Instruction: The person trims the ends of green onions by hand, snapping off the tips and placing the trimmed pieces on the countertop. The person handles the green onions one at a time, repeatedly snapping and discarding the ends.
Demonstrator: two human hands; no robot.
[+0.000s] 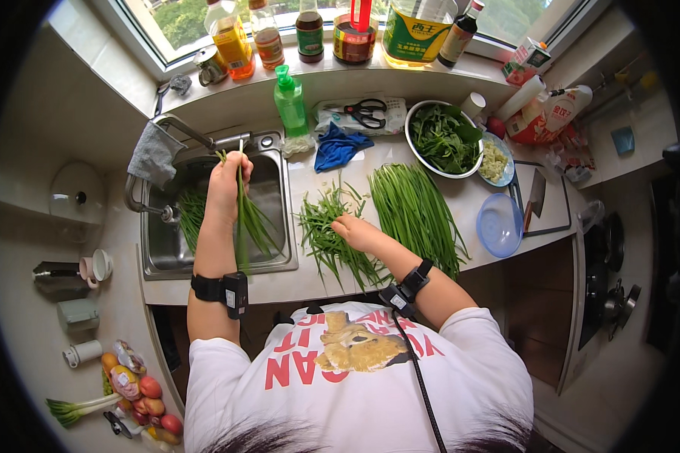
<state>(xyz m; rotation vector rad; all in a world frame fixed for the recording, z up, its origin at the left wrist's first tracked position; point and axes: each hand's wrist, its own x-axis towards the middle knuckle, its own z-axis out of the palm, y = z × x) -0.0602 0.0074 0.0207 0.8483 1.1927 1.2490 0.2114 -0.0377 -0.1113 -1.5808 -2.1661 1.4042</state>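
Note:
Over the steel sink (288, 232), my left hand (225, 184) grips a small bunch of garlic chives (250, 223). Their pale stem ends stick up above the fist and the green leaves hang down. More garlic chives (190, 212) lie inside the basin, partly hidden by my left forearm. My right hand (356, 231) rests at a loose, tangled pile of chive leaves (326, 218) on the counter; whether its fingers pinch any is hidden. Just right of that pile lies a large bundle of long chives (411, 212), neatly aligned.
Behind the chives are a blue cloth (337, 148), black-handled scissors (367, 113) and a green pump bottle (290, 105). To the right stand a bowl of leafy greens (445, 139), a plate of chopped pale food (494, 161), a blue plastic bowl (500, 226) and a kitchen knife (536, 195) on a cutting board.

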